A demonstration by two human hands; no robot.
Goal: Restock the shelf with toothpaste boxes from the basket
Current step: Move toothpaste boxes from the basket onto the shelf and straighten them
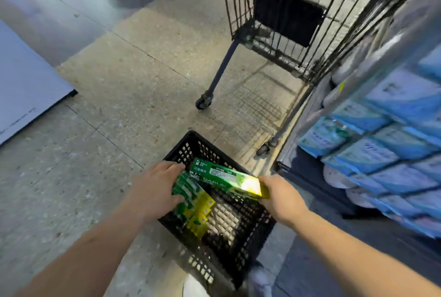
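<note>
Your right hand (279, 196) pinches one box (226, 181) by its end, above the basket (191, 146); it could droop, slip. Left hand (155, 189) grips stacked boxes (191, 201) below; those may spill.

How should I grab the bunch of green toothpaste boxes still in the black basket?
Grip the stack of boxes across its narrow width near the upper end, coming down from above. The boxes are long and slim, leaning against the basket wall, so only their tops are free. The left hand already holds them that way.
</note>
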